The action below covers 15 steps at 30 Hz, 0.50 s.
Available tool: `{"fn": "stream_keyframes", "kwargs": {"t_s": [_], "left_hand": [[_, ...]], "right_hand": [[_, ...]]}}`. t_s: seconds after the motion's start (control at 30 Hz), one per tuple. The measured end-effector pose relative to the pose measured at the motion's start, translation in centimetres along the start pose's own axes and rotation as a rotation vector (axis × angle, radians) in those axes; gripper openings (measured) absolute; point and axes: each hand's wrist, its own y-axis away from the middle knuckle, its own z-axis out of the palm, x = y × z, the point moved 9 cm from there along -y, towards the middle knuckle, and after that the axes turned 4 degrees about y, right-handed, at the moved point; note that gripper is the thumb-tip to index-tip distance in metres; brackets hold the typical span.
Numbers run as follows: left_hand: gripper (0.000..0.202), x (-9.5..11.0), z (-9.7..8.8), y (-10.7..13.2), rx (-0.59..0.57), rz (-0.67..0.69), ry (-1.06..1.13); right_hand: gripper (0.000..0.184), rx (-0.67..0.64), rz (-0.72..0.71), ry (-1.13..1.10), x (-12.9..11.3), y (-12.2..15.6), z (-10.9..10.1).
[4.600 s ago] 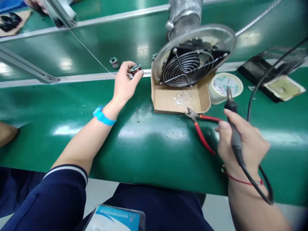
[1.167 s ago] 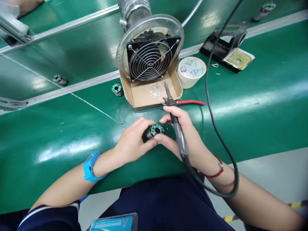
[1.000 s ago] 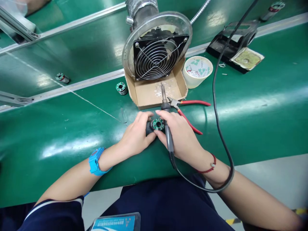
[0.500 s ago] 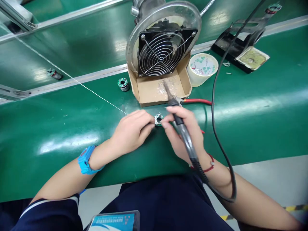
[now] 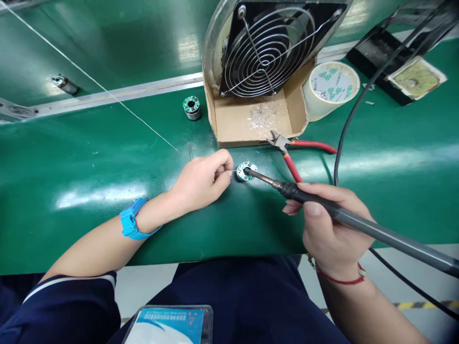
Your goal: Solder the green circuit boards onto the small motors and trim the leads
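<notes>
My right hand grips a soldering iron with a dark handle. Its tip touches or hovers just over a small round part with a green circuit board on the bench. Just left of that part, my left hand is closed in a pinch on a thin solder wire, whose end reaches the board. The wire's other stretch appears to run up left as a pale line. Red-handled cutting pliers lie apart behind the iron.
A fan with a wire guard stands behind a cardboard tray holding metal clippings. Beside it are a tape-topped tub and an iron stand with a sponge. Another round board part stands left. The iron's black cable crosses the right side.
My right hand has moved right and swung the iron from pointing away to pointing left, its tip now at the round part. My left hand has drawn slightly off the part. The view has shifted closer.
</notes>
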Motion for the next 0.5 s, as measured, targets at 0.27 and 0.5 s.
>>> {"fn": "stream_keyframes", "kwargs": {"t_s": [0.27,0.5], "left_hand": [[0.015,0.0,0.7,-0.1,-0.014,0.022,-0.045],[0.011,0.1,1.5,-0.4,-0.050,0.062,-0.050]], "right_hand": [[0.020,0.006,0.043,0.034,0.2,0.1,0.0],[0.022,0.020,-0.032,0.098,-0.2,0.2,-0.3]]}}
